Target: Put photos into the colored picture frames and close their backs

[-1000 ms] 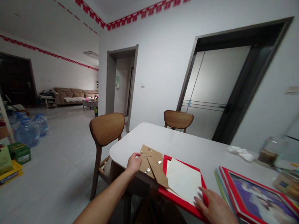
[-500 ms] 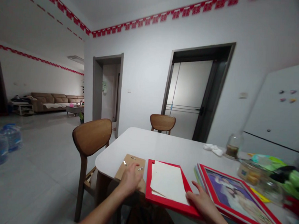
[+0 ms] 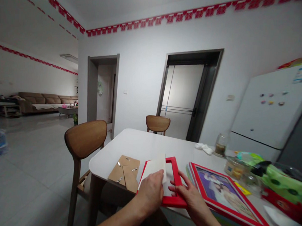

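My left hand (image 3: 151, 190) is closed on a cream-white sheet of card (image 3: 152, 168), which it holds tilted up over the red picture frame (image 3: 172, 202). Around the frame's right side wrap the fingers of my right hand (image 3: 193, 196), with some fingertips showing through the opening. Left of the frame, a brown backing board (image 3: 116, 173) with several small metal clips lies on the table. Another red frame with a photo of people in white (image 3: 228, 196) rests to the right, on top of a stack.
The white table (image 3: 149, 143) also carries crumpled white tissue (image 3: 203, 148), a glass jar (image 3: 221, 146), a clear food container (image 3: 236, 168) and a green bag (image 3: 285, 180). Wooden chairs stand at the left (image 3: 86, 138) and far side (image 3: 157, 123).
My left hand has moved from the backing board to the white card and lifted it from the frame. My right hand stays on the frame's right side. The view has turned slightly right.
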Demonstrator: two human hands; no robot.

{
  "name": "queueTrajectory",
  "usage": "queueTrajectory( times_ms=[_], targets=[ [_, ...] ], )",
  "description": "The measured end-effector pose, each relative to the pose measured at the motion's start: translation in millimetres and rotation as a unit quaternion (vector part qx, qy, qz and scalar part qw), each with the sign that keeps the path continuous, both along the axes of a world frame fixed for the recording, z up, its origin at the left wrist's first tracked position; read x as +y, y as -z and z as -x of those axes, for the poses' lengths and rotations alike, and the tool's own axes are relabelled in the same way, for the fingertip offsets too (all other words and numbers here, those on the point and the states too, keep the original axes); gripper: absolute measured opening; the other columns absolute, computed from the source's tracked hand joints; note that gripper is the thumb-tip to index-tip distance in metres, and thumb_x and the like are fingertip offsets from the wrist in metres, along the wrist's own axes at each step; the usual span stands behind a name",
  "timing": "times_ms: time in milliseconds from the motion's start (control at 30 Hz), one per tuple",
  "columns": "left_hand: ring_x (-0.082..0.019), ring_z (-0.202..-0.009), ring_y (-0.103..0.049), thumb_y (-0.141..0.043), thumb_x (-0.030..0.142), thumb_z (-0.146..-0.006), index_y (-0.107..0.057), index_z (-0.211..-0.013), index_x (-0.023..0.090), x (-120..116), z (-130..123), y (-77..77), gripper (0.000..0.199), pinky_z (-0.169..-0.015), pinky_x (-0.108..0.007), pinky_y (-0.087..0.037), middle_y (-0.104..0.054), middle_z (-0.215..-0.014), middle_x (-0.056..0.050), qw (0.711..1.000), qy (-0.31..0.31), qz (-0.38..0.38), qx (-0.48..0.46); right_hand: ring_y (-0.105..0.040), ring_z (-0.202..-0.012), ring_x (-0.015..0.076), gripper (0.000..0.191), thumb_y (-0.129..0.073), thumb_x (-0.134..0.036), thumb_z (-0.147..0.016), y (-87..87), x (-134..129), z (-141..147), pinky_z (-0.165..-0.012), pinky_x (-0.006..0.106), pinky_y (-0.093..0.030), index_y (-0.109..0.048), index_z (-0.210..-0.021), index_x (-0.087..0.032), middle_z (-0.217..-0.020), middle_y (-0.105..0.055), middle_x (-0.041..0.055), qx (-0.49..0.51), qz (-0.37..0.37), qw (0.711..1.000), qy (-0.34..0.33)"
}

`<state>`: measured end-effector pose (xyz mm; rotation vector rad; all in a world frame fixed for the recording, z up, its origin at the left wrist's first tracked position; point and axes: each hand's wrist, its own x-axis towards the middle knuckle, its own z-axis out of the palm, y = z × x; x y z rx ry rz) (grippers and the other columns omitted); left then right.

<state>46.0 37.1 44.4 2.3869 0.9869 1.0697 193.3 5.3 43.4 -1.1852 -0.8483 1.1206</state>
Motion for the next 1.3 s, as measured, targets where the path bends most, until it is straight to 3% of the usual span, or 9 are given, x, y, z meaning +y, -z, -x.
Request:
queueTrajectory(
  times_ms=[133,233,400,600,833,1033,1133,1200,1300],
  targets=[
    [-0.02,-0.1,-0.05,-0.041,0.007,-0.069,-0.042,-0.119,0.013,22,36,3.2,0.05,-0.089,-0.028,-0.036,-0.054,-0.111,-0.009,0.981,-0.116,0.052,-0.148,-0.06,-0.056,0.0145,0.073,-0.054,-0.026,-0.06,14.7,7,-15,-0.054,0.025,-0.044,-0.026,-0.127,-0.014,-0.068,-0.063,0.0019,-0.158,0.04,0.986,0.018],
    [-0.018,-0.098,-0.052,-0.049,0.007,-0.064,-0.049,-0.11,0.016,39,69,20.7,0.048,-0.087,-0.026,-0.037,-0.059,-0.105,-0.005,0.925,-0.174,0.163,-0.294,-0.059,-0.059,0.017,0.06,-0.046,-0.024,-0.062,30.6,13,-28,-0.059,0.028,-0.044,-0.039,-0.119,-0.007,-0.071,-0.064,0.0068,-0.372,0.055,0.926,0.023],
    [-0.019,-0.079,-0.06,-0.056,0.017,-0.065,-0.053,-0.103,0.012,41,102,58.2,0.039,-0.071,-0.026,-0.046,-0.065,-0.089,-0.006,0.895,-0.19,0.232,-0.33,-0.056,-0.093,0.0229,0.05,-0.041,-0.023,-0.065,49.8,18,-37,-0.083,0.031,-0.038,-0.05,-0.111,-0.006,-0.104,-0.059,0.0158,-0.585,0.05,0.809,0.023],
    [-0.019,-0.077,-0.061,-0.058,0.024,-0.065,-0.049,-0.108,0.014,30,107,73.6,0.045,-0.066,-0.024,-0.045,-0.065,-0.085,-0.004,0.902,-0.22,0.29,-0.233,-0.055,-0.093,0.0245,0.044,-0.039,-0.024,-0.068,53.1,14,-34,-0.083,0.033,-0.038,-0.053,-0.107,-0.009,-0.1,-0.06,0.015,-0.668,0.061,0.741,0.012],
    [-0.018,-0.099,-0.051,-0.046,0.024,-0.07,-0.045,-0.113,0.015,12,110,55.8,0.044,-0.083,-0.024,-0.037,-0.054,-0.111,-0.008,0.961,-0.22,0.168,-0.011,-0.054,-0.093,0.0225,0.044,-0.037,-0.025,-0.07,56.9,12,-36,-0.083,0.031,-0.037,-0.052,-0.108,-0.009,-0.101,-0.059,0.014,-0.68,0.055,0.731,0.008],
    [-0.024,-0.117,-0.031,-0.051,0.024,-0.064,-0.039,-0.121,0.014,0,103,50.2,0.059,-0.093,-0.034,-0.027,-0.039,-0.126,-0.011,0.941,-0.274,0.065,0.186,-0.054,-0.092,0.0229,0.044,-0.036,-0.026,-0.071,56.6,11,-33,-0.082,0.032,-0.037,-0.051,-0.109,-0.01,-0.099,-0.058,0.0131,-0.687,0.054,0.724,0.012],
    [-0.022,-0.122,-0.022,-0.052,0.016,-0.059,-0.035,-0.124,0.016,7,89,53.7,0.068,-0.099,-0.035,-0.018,-0.028,-0.134,-0.008,0.952,-0.204,0.019,0.227,-0.052,-0.093,0.0237,0.043,-0.036,-0.025,-0.071,55.6,11,-31,-0.083,0.033,-0.037,-0.052,-0.109,-0.01,-0.098,-0.058,0.0132,-0.694,0.051,0.718,0.015],
    [-0.021,-0.121,-0.025,-0.049,0.012,-0.059,-0.039,-0.122,0.018,14,80,56.7,0.064,-0.1,-0.035,-0.016,-0.031,-0.133,-0.006,0.96,-0.148,0.004,0.239,-0.052,-0.094,0.0239,0.043,-0.036,-0.026,-0.071,55.1,11,-31,-0.083,0.033,-0.037,-0.052,-0.108,-0.011,-0.098,-0.058,0.0129,-0.692,0.053,0.719,0.016],
    [-0.02,-0.117,-0.033,-0.043,0.01,-0.063,-0.046,-0.116,0.019,21,74,57.7,0.054,-0.099,-0.036,-0.019,-0.04,-0.127,-0.006,0.966,-0.135,-0.003,0.221,-0.051,-0.094,0.0232,0.042,-0.036,-0.026,-0.072,54.6,9,-30,-0.083,0.032,-0.037,-0.052,-0.108,-0.011,-0.098,-0.058,0.0122,-0.686,0.046,0.726,0.015]
  ],
)
